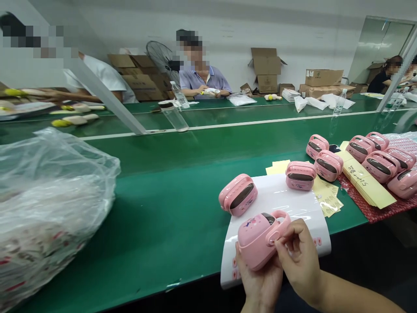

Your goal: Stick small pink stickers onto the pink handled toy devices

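Observation:
In the head view my left hand (260, 282) cradles a pink handled case (256, 241) from below and behind, tilted over the front edge of the table. The case has a dark window and small printed figures on top. My right hand (299, 256) is closed in a pinch against the round hub where the handle joins the case. Whatever its fingertips hold, if anything, is too small to make out. Beneath lies a glossy white sheet (276, 195) with small pink-red stickers along its near edge. Two more pink cases (239, 195) (300, 176) stand upright on the sheet's far part.
Several pink cases (381, 166) stand at right, around a yellow card strip (365, 178) on red bubble wrap (358, 204). Yellow sticker sheets (329, 198) lie beside the white sheet. A large clear plastic bag (65, 195) fills the left. Co-workers (205, 82) sit across the green table (163, 217).

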`<state>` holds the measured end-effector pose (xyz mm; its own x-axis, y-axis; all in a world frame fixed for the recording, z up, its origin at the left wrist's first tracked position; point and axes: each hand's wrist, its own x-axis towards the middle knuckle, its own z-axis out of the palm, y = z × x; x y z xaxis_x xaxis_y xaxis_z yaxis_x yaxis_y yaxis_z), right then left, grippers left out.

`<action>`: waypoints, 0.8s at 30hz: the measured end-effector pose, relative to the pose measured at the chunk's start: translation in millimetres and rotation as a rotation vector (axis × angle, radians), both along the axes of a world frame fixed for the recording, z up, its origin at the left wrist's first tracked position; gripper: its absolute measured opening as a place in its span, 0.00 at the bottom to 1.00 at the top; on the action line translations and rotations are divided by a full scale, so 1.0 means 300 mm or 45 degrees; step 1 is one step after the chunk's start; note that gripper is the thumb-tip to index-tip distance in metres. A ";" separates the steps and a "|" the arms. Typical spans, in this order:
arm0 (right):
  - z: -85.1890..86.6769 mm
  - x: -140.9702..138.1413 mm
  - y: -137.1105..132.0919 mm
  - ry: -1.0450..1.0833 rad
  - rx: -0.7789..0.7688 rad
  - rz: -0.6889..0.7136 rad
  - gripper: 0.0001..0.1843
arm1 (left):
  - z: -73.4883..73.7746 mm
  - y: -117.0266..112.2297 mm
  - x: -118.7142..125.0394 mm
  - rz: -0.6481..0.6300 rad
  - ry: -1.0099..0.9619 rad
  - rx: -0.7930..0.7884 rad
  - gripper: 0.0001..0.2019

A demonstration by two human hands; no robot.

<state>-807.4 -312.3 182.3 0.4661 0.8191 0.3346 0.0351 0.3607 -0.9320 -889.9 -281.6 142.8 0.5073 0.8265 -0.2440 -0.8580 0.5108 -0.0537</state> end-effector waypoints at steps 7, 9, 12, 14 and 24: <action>0.009 0.010 0.002 0.040 -0.014 0.070 0.06 | 0.019 -0.006 0.006 0.015 0.044 -0.142 0.32; 0.007 0.008 0.002 0.035 -0.031 0.051 0.06 | 0.027 -0.007 0.008 0.028 0.068 -0.174 0.34; 0.002 0.008 0.002 0.036 -0.044 0.051 0.04 | 0.039 -0.008 0.007 0.036 0.052 -0.189 0.36; -0.002 0.010 0.002 0.032 -0.069 0.069 0.04 | 0.042 -0.009 0.005 0.029 0.028 -0.183 0.36; 0.013 0.011 0.010 -0.144 -0.024 0.004 0.09 | 0.014 -0.011 -0.005 -0.001 -0.076 0.014 0.32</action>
<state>-804.2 -309.3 186.3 0.4235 0.8271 0.3695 0.1392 0.3436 -0.9287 -891.5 -284.8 147.1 0.5212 0.8286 -0.2043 -0.8531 0.5121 -0.0995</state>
